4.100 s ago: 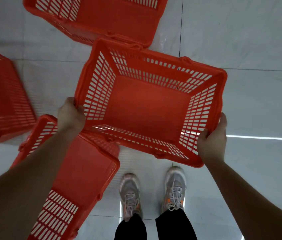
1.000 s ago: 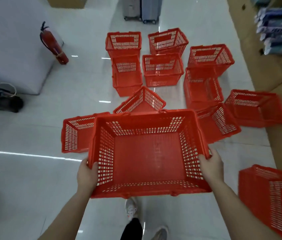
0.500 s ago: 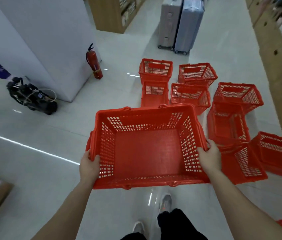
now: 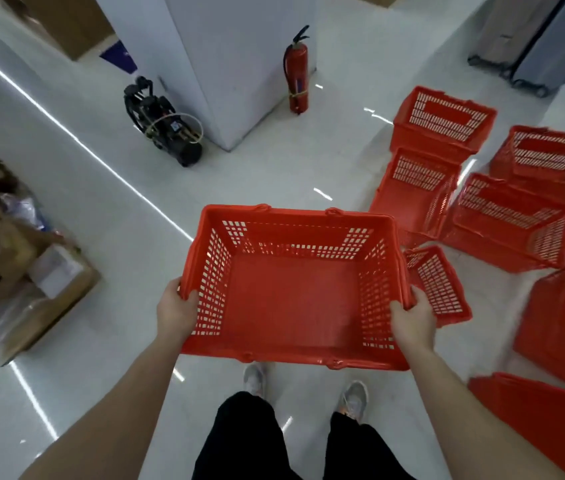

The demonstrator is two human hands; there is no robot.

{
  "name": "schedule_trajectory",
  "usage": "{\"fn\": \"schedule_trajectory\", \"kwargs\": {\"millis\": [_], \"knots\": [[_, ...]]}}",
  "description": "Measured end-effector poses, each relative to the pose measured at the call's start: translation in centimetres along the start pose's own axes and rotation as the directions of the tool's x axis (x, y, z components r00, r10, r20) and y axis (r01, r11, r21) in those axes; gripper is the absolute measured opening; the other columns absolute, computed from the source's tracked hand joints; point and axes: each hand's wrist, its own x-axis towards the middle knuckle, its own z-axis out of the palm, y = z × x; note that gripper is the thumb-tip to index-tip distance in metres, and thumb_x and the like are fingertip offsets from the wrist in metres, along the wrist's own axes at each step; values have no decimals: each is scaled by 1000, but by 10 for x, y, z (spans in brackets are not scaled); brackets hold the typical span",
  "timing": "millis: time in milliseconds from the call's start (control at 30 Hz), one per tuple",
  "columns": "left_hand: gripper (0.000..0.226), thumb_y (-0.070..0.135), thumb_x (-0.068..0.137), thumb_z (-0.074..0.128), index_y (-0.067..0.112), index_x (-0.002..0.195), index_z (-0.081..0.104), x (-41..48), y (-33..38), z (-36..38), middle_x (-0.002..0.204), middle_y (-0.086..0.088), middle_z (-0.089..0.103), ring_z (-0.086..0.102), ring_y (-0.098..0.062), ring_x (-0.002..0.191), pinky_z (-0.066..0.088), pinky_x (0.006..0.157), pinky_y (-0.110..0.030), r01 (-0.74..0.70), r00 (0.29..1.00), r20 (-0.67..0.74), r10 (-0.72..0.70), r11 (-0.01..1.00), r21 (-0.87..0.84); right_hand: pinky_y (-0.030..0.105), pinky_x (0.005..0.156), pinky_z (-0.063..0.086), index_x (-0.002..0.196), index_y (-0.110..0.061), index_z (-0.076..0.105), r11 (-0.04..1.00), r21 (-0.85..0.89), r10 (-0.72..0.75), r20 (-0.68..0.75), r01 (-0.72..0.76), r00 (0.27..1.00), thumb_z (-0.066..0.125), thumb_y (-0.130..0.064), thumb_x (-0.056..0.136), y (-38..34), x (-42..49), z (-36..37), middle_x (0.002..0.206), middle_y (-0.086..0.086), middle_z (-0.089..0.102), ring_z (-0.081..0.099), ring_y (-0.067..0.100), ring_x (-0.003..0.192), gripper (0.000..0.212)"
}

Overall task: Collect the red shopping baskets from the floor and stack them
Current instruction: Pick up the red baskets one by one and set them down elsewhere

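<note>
One red basket is held level above the glossy pale floor, its left short rim clasped by the left hand with curled fingers and its right short rim by the right hand, whose fingers are likewise wrapped over the edge. No stack is seen, so the task is judged barely begun. To the right of the right-hand fingers, many rigid plastic baskets with slotted walls and solid bottoms are left scattered, some tipped on their sides.
</note>
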Motion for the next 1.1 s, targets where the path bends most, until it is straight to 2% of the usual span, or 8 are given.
{"fn": "schedule_trajectory", "kwargs": {"millis": [200,500,633,767,833,867,1000,1100], "knots": [[46,29,92,59,19,136,51,120,-28,25,116,-7,70,68,-28,94,54,89,-49,42,996,69,-47,996,73,34,85,44,132,-17,57,997,-21,71,-8,-72,997,64,-18,83,2,41,107,111,6,69,63,29,103,50],[40,26,93,57,18,132,55,309,-70,137,115,-4,68,57,-16,91,46,86,-37,-120,975,207,83,978,172,35,97,42,136,-13,54,955,40,298,-190,-296,936,66,-18,82,67,99,273,126,10,64,59,29,115,56],[42,33,95,55,20,135,52,353,-100,196,115,0,65,58,-16,93,49,88,-41,-139,963,255,90,973,182,26,90,38,137,-15,53,948,65,319,-237,-312,918,65,-17,82,107,122,316,114,-2,63,57,15,101,57],[46,45,93,52,23,134,48,373,-141,242,107,7,61,59,-14,86,47,74,-31,-104,961,268,64,985,137,19,83,39,137,-24,51,942,121,332,-209,-312,920,63,-21,82,145,140,351,109,-13,61,59,4,94,57],[51,50,91,56,25,134,45,379,-165,259,107,9,60,59,-13,87,46,74,-30,-106,956,286,68,987,119,14,82,40,138,-26,49,933,155,349,-175,-324,921,64,-20,82,165,145,368,111,-12,64,61,-5,91,58],[55,52,90,58,24,134,44,381,-176,268,108,9,59,59,-13,89,47,77,-31,-117,950,302,77,986,118,16,85,42,139,-27,48,930,159,356,-155,-333,921,65,-20,82,176,146,376,115,-11,64,61,-7,94,59],[73,62,80,67,24,138,43,391,-209,301,112,11,58,58,-15,96,46,81,-33,-89,914,404,32,988,123,37,100,47,142,-27,46,930,128,354,-63,-344,933,66,-18,80,213,151,401,128,-1,61,62,14,111,66],[79,60,76,71,22,139,44,400,-226,317,120,5,62,62,-22,106,51,89,-41,4,877,477,-64,992,125,45,104,45,142,-27,46,920,101,384,-33,-379,923,67,-22,78,231,153,411,125,-3,63,62,17,112,68]]}}
